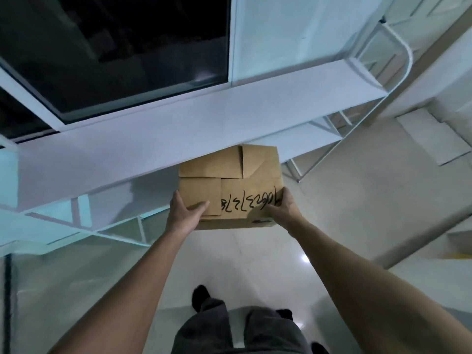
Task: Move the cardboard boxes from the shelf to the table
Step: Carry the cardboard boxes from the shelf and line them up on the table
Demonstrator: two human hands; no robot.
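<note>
A brown cardboard box [231,175] with black handwritten numbers on its top flap is partly under the upper board of a white shelf [158,139]. My left hand [185,212] grips the box's near left corner, thumb lying across the top flap. My right hand [284,209] grips the near right corner, thumb on top over the writing. The far end of the box is hidden under the shelf board. No table shows in this view.
A dark window [115,52] sits above and behind the shelf. White metal shelf frames [378,80] curve away at the right. Pale tiled floor [344,200] lies below, with my legs [240,328] at the bottom.
</note>
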